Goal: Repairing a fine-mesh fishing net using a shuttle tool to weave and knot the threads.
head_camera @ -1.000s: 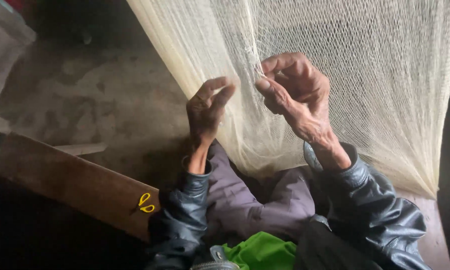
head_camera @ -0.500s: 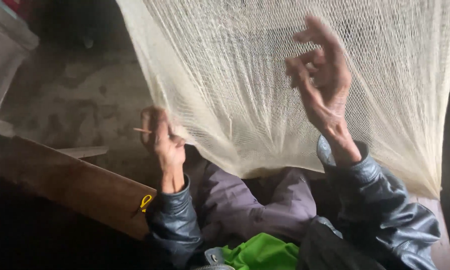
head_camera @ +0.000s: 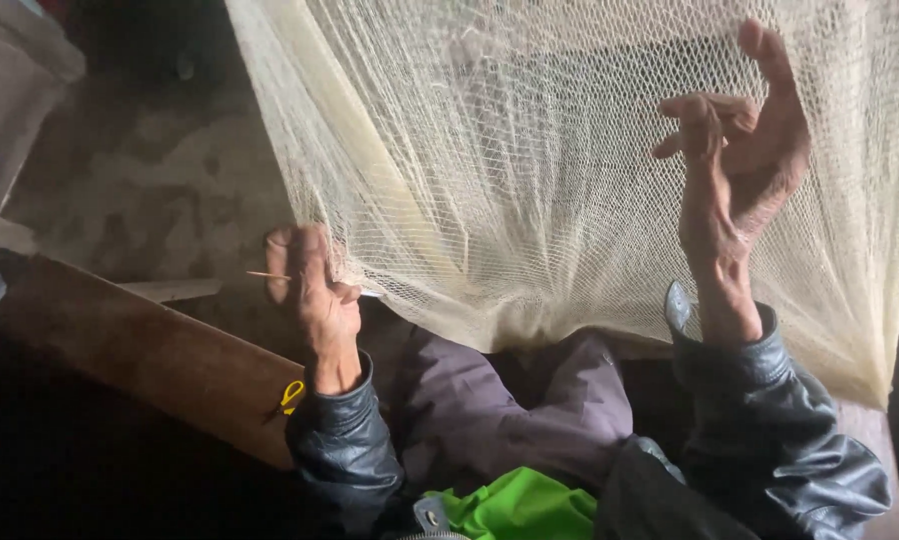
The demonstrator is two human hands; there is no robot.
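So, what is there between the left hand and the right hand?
In the head view, only the cream net spans from the left hand to the raised right hand; nothing else lies between them.

Cream open-mesh net (head_camera: 530, 180), black glossy sleeves (head_camera: 780, 420), purple trousers (head_camera: 510, 410), bright green cloth (head_camera: 520, 505) (yellow-handled scissors (head_camera: 290, 395)), brown plank (head_camera: 140, 350)

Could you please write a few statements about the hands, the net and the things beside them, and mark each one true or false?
1. The left hand grips the lower edge of the cream mesh net. True.
2. The right hand rests on the brown wooden plank. False: it is raised in front of the net, fingers spread.
3. A thin stick-like tool pokes out of the left hand's grip. True.
4. The small scissors handle near the left sleeve is red. False: it is yellow.
5. The sleeves are dark and leathery. True.
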